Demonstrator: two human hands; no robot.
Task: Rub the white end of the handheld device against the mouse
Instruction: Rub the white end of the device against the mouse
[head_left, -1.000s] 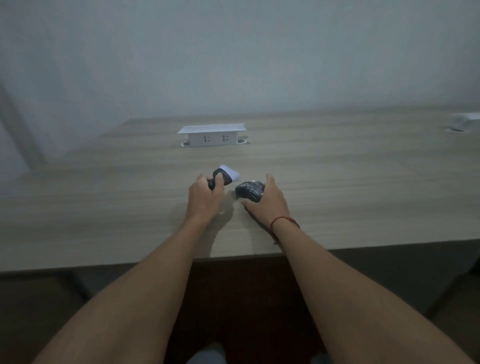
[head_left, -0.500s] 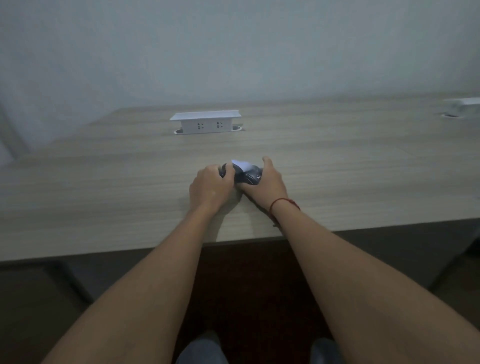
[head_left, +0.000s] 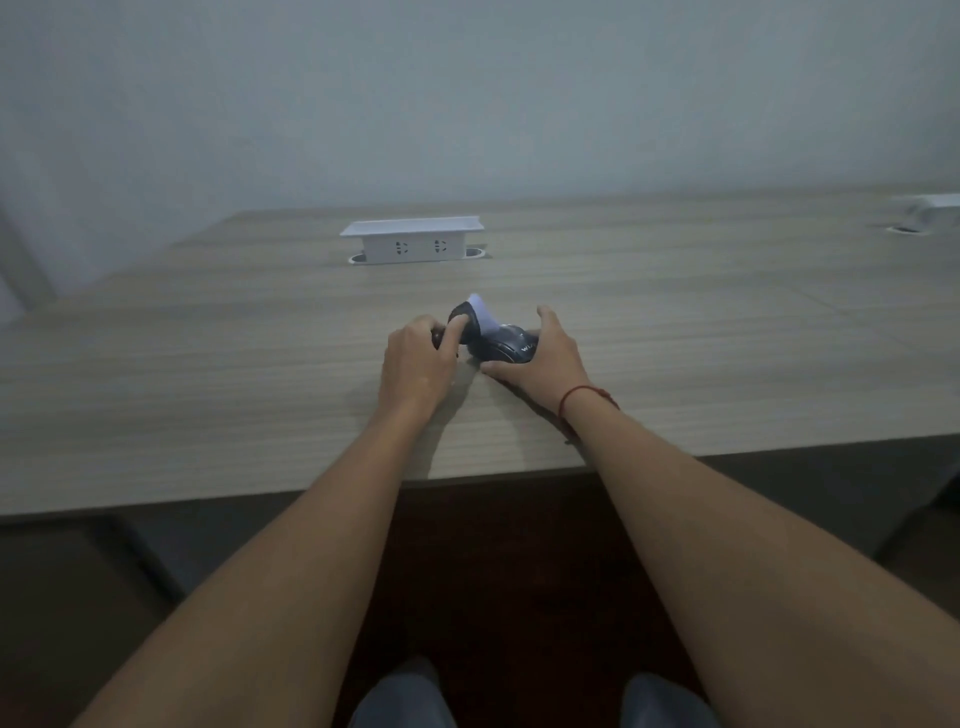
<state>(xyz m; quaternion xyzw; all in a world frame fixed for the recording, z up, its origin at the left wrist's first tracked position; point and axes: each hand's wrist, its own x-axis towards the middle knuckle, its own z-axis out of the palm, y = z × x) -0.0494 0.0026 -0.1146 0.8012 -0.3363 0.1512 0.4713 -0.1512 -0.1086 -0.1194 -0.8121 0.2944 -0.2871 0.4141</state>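
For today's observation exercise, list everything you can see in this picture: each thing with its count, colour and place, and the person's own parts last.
handheld device: one, dark body with a white end, middle of the table, white end against the mouse
mouse: one, dark, on the table just right of the device
socket box: one, white, far middle of the table
second white fitting: one, white, far right edge of the table; too blurred to name
table: one, light wood grain, fills the middle of the view
wall: one, pale grey, behind the table
red string: one, red, round the right wrist
left hand: one, closed on the handheld device
right hand: one, holding the mouse
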